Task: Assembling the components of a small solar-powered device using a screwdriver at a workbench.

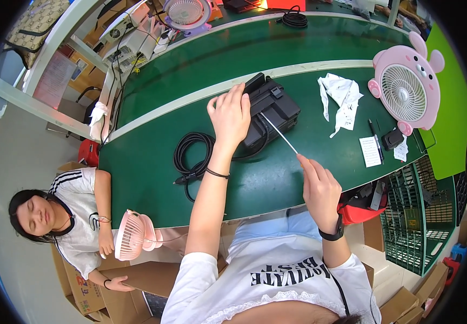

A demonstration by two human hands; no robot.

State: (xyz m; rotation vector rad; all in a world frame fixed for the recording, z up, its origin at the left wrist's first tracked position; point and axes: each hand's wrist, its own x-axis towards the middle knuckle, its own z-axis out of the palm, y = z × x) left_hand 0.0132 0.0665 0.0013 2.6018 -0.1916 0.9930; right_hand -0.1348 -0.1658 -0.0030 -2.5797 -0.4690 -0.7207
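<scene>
A black boxy device (277, 105) with a latch on top lies on the green table. My left hand (231, 116) rests at its left edge, fingers stretched out beside a raised black flap (255, 82). Between the fingertips of my right hand (321, 186) is one end of a thin pale stick (280, 133). The stick's far end meets the device's near side; whether it enters a gap there I cannot tell. A black cable (194, 151) runs from the device and lies coiled left of it, partly behind my left forearm.
Right of the device lie a crumpled white cloth (341, 100), a paper slip (370, 152) and a small black block (392, 139). A pink animal-shaped fan (406, 86) stands farther right. Another person (74, 216) sits at the left by a small pink fan (132, 236). Green crates (420, 216) stand lower right.
</scene>
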